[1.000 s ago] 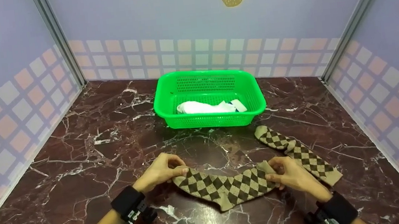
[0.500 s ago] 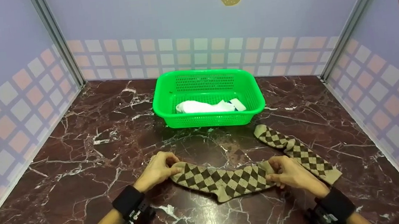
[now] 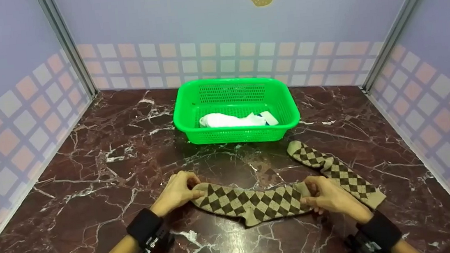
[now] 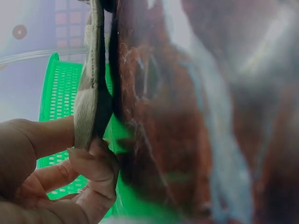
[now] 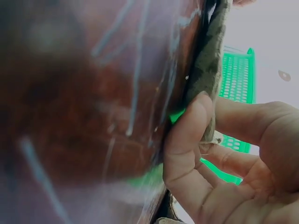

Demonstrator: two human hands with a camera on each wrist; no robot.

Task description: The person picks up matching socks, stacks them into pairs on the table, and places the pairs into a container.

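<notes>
A tan sock with dark brown diamonds (image 3: 253, 202) is stretched sideways between both hands, low over the marble tabletop. My left hand (image 3: 179, 190) pinches its plain toe end between thumb and fingers; the left wrist view has the sock edge (image 4: 86, 116) in that pinch. At the cuff end, my right hand (image 3: 326, 195) pinches the sock the same way, and in the right wrist view the cuff (image 5: 208, 84) lies between thumb and forefinger. The heel sags toward the front edge. A matching sock (image 3: 347, 178) lies flat behind the right hand, slanting down to the right.
A green plastic basket (image 3: 234, 136) with perforated sides stands behind the hands, toward the back wall. Inside it lies a white sock (image 3: 224, 120) with a blue band. Patterned panels (image 3: 198, 21) enclose the dark red marble table (image 3: 122, 169) at back and sides.
The held sock's heel has come up and away from the front edge, and the sock lies flatter and straighter. The left hand has shifted slightly left. Basket and second sock stay put.
</notes>
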